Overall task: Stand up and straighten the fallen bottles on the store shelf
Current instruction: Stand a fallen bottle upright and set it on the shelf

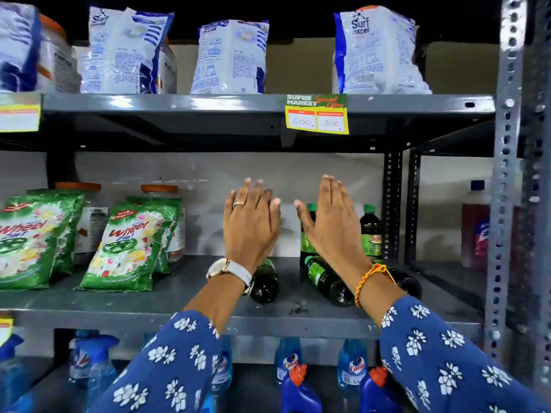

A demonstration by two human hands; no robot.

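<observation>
Dark bottles with green caps and green labels occupy the right half of the middle shelf [179, 305]. Two stand upright at the back: one [370, 231] near the right post, another [307, 234] partly behind my right hand. Three lie on their sides: one [265, 283] under my left wrist, one [326, 280] under my right wrist, and one [407, 283] mostly hidden behind my right forearm. My left hand [252, 225] and my right hand [331, 222] are raised above the fallen bottles, fingers straight and spread, holding nothing.
Green Wheel detergent packs [128, 248] and orange-lidded jars [159, 192] fill the shelf's left half. Surf Excel bags [232, 58] stand on the shelf above, with a price tag [317, 114] on its edge. Blue spray bottles [287, 362] are below. Perforated steel posts [505, 174] are at the right.
</observation>
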